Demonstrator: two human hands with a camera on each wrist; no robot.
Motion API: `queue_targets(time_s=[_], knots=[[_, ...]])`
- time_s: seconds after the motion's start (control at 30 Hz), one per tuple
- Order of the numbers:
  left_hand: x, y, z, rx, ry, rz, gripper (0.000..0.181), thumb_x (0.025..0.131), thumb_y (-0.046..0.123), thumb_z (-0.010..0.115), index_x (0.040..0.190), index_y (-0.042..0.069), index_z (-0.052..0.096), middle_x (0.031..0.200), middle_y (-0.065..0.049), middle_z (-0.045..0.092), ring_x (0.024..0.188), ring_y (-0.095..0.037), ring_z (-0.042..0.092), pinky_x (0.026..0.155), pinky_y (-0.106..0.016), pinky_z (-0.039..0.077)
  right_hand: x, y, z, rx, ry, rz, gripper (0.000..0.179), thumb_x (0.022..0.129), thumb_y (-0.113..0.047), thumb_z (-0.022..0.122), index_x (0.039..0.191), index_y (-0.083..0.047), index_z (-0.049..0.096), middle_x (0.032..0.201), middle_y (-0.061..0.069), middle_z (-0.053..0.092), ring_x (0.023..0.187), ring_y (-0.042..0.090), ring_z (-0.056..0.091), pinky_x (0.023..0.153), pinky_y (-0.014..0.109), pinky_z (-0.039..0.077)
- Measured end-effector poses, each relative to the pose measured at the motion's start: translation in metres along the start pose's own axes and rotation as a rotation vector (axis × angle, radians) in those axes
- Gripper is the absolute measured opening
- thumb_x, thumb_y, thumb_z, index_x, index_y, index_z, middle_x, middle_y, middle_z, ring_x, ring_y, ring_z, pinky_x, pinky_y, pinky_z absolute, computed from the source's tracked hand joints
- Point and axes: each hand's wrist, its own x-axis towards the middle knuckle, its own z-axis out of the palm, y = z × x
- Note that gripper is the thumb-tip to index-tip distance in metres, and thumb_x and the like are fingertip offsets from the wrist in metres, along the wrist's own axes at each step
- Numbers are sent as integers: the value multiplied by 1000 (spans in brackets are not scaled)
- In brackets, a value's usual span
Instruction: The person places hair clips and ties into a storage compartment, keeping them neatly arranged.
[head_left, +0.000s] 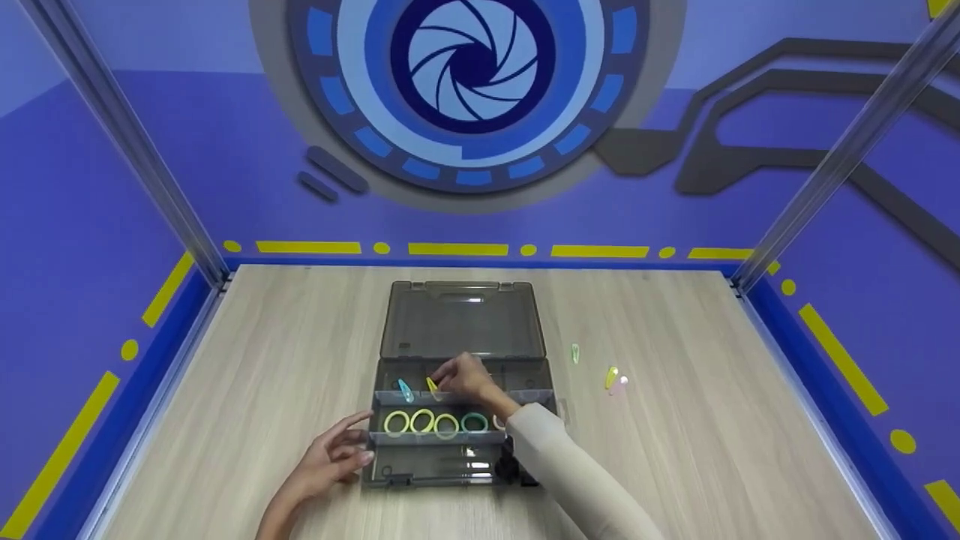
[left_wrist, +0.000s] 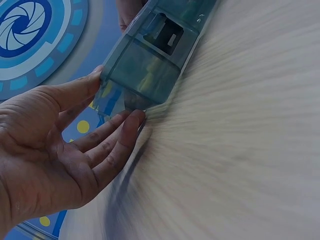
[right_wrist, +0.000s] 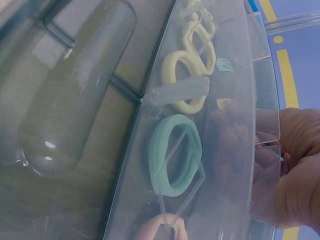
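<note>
A translucent grey compartment box (head_left: 420,474) lies with its lid open. My right hand (head_left: 468,379) reaches into its back compartment and pinches a yellow hair clip (head_left: 431,384). To the left of that clip is a blue hair clip (head_left: 406,390). Yellow hair ties (head_left: 422,412), a green hair tie (head_left: 474,414) and a partly hidden pink one (right_wrist: 159,226) stand in the middle row. In the right wrist view, the right fingers show blurred behind a clear wall. With spread, fairly straight fingers, my left hand (head_left: 325,461) touches the box's left side.
Right of the box, a green hair clip (head_left: 575,353), a yellow one (head_left: 611,377) and a pink one (head_left: 618,387) lie on the wooden table (head_left: 675,450). The raised lid (head_left: 463,319) leans back behind the box. Blue printed walls (head_left: 480,229) enclose the table.
</note>
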Motion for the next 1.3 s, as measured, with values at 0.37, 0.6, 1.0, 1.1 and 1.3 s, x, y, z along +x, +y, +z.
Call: queue_targets(time_s=[0.37,0.6,1.0,1.1,1.3], knots=[[0,0,2,-4,-19,49,73,96,18,72,156,1,34,138,-36,52,99,-16,67,75,-36,60,-3,6,-2,-24,32,-33,16,81,9,73,95,6,79,88,19,78,70,11,67,65,22,54],[2,1,1,-10,-27,80,71,97,15,70,156,0,33,138,-37,51,98,-16,66,72,-34,60,-6,5,-9,-46,59,-83,15,81,8,72,94,7,79,87,20,78,64,5,55,66,24,54],[0,-1,-1,1,-9,85,71,97,17,71,156,3,35,140,-37,50,103,-21,69,74,-38,61,-18,3,-38,220,33,-17,21,87,10,66,106,10,74,94,24,77,72,17,72,62,24,57],[0,-2,0,-6,-22,100,70,97,15,70,156,1,35,140,-38,50,103,-22,69,75,-38,61,-25,7,-53,222,55,-26,21,87,8,66,107,11,73,93,24,77,69,15,68,60,23,56],[-1,-2,0,5,-13,97,70,97,17,71,156,2,35,139,-38,51,103,-24,69,74,-38,61,-33,23,-87,229,100,-60,23,89,8,64,110,17,69,94,30,74,66,10,65,58,21,54]])
